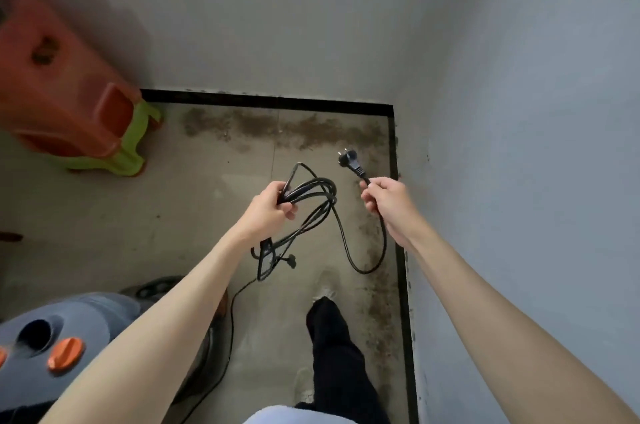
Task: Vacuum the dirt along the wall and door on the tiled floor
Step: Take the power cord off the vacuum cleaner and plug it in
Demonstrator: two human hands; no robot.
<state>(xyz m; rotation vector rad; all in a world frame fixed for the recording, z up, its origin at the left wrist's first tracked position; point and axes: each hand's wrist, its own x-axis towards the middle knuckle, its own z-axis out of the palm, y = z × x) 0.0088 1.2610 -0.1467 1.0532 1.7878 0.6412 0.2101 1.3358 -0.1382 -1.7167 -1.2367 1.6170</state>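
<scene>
Your left hand [273,203] grips the coiled cord [313,195], your right hand [386,196] pinches it below the plug [349,160], ready to unwind; dirt [284,127] lines the floor's far wall edge.

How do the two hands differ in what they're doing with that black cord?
The left hand grips a bundle of coiled loops of the cord; the right hand pinches a single strand just behind the plug. The left hand sits lower and nearer the middle of the floor; the right is closer to the wall. Both hold the same cord.
</scene>
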